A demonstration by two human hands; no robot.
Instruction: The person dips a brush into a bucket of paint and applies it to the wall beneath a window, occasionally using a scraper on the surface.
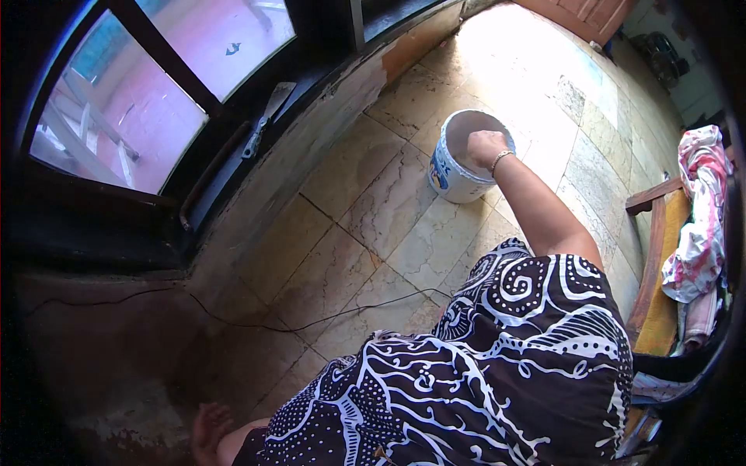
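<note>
Bucket [458,182] on the floor [388,210], ahead of the person; right hand [486,149] in its mouth. Window [124,101] on the left, putty knife [268,120] on its sill [210,194], left of the bucket. Cable [330,317] on the floor, nearer the person than the bucket. Chair [657,272] on the right, cloth [699,225] draped over it. Door [579,15] at the far end, beyond the bucket and to its right.

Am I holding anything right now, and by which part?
Cannot be told for the right hand: it is curled at the mouth of the bucket, its grip hidden. The left hand shows nothing in it.
</note>
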